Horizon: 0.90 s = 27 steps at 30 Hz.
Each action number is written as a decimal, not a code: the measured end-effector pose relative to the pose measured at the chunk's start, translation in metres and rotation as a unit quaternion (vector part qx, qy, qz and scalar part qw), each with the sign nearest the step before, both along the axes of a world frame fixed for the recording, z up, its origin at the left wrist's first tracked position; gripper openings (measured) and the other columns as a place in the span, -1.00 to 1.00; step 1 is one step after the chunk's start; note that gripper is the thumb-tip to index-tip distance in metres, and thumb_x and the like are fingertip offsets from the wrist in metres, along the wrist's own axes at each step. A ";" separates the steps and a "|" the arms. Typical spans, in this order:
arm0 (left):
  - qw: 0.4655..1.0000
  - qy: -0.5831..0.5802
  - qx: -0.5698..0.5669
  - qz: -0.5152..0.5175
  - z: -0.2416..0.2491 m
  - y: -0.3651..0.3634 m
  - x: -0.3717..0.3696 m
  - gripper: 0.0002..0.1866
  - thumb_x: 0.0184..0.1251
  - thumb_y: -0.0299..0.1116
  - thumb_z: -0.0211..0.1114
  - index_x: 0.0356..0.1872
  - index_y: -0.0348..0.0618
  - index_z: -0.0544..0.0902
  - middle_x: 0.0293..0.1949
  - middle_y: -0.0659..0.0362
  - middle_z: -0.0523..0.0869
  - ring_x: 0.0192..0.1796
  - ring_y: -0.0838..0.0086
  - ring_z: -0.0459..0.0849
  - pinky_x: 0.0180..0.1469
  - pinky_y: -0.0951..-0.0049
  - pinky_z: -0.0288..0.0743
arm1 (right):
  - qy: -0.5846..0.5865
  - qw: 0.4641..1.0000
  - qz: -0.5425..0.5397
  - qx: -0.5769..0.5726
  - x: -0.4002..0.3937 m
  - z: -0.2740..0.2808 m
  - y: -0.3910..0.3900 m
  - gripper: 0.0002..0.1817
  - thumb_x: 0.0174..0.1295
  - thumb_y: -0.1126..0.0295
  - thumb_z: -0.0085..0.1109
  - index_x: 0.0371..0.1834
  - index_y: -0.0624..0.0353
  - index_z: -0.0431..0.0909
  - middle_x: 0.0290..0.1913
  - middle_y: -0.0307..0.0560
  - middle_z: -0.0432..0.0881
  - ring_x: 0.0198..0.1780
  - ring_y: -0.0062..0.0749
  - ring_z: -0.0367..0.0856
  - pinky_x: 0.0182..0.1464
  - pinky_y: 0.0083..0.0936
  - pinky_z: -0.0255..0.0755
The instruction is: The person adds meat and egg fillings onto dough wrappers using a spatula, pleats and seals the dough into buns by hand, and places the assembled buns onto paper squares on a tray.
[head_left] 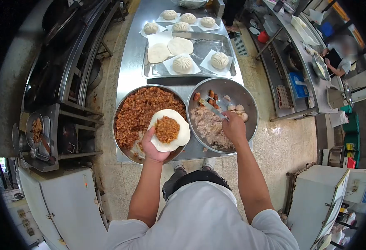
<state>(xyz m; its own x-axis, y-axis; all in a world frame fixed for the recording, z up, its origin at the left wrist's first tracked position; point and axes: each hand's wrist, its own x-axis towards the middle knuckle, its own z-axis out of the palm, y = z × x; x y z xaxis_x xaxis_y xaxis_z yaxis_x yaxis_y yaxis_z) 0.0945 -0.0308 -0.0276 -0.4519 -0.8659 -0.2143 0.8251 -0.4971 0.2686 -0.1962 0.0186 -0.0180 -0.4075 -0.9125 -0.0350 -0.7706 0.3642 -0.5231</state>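
Observation:
My left hand (154, 148) holds a round dough wrapper (182, 130) from below, with a mound of reddish-brown filling (167, 129) on its middle. It hangs over the right part of a metal bowl of red-brown filling (139, 109). Over the second metal bowl (249, 100), my right hand (234, 127) grips a flat spatula (211, 108). Its blade points up and left, above pale minced meat (206, 125). That bowl also holds dark reddish pieces (212, 99) and several round pale pieces (238, 111) near my right hand.
Behind the bowls, a metal tray (191, 76) holds two flat wrappers (180, 46) and two pleated buns (219, 60) on paper. Several more buns (180, 26) sit farther back. Shelves line both sides. A person (343, 62) is at the right counter.

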 end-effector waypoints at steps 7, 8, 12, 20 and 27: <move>0.996 -0.086 0.010 -0.006 -0.008 -0.034 -0.005 -0.43 0.35 -0.21 0.22 0.33 -0.25 0.42 0.25 -0.07 0.58 0.28 0.05 0.58 0.36 -0.07 0.42 | -0.083 0.996 0.003 -0.027 -0.003 -0.010 0.002 -0.68 0.12 0.43 0.17 -0.03 0.11 0.69 -0.18 0.10 0.72 -0.15 -0.07 0.70 -0.08 -0.21 0.54; 0.994 -0.107 0.013 -0.003 -0.010 -0.038 -0.007 -0.43 0.35 -0.21 0.22 0.32 -0.26 0.42 0.24 -0.07 0.59 0.27 0.05 0.58 0.36 -0.06 0.43 | -0.114 0.993 -0.003 -0.009 -0.005 -0.012 0.002 -0.68 0.12 0.43 0.19 -0.02 0.14 0.69 -0.24 0.06 0.73 -0.22 -0.17 0.71 -0.12 -0.29 0.55; 0.996 -0.089 0.012 -0.002 0.000 -0.046 -0.024 -0.50 0.33 -0.29 0.25 0.27 -0.22 0.47 0.17 -0.02 0.64 0.21 0.11 0.64 0.32 -0.02 0.48 | -0.222 0.975 -0.017 -0.024 -0.013 -0.022 0.008 -0.70 0.14 0.46 0.25 -0.03 0.18 0.68 -0.34 -0.08 0.69 -0.32 -0.42 0.64 -0.19 -0.46 0.51; 0.999 -0.009 0.038 -0.034 0.024 -0.028 -0.068 -0.46 0.34 -0.25 0.24 0.31 -0.23 0.43 0.23 -0.06 0.60 0.30 0.03 0.56 0.39 -0.13 0.38 | -0.044 0.985 0.051 -0.160 0.017 0.078 0.057 -0.74 0.19 0.54 0.24 -0.06 0.09 0.70 -0.23 0.01 0.60 -0.25 -0.12 0.64 -0.21 -0.34 0.52; 0.996 0.035 0.015 -0.084 0.020 -0.006 -0.085 -0.41 0.26 -0.38 0.29 0.34 -0.21 0.41 0.25 -0.06 0.58 0.31 0.04 0.55 0.40 -0.12 0.38 | 0.031 0.983 0.095 -0.156 0.024 0.078 0.093 -0.71 0.06 0.61 0.28 -0.12 0.11 0.71 -0.25 -0.01 0.60 -0.24 -0.10 0.63 -0.23 -0.30 0.52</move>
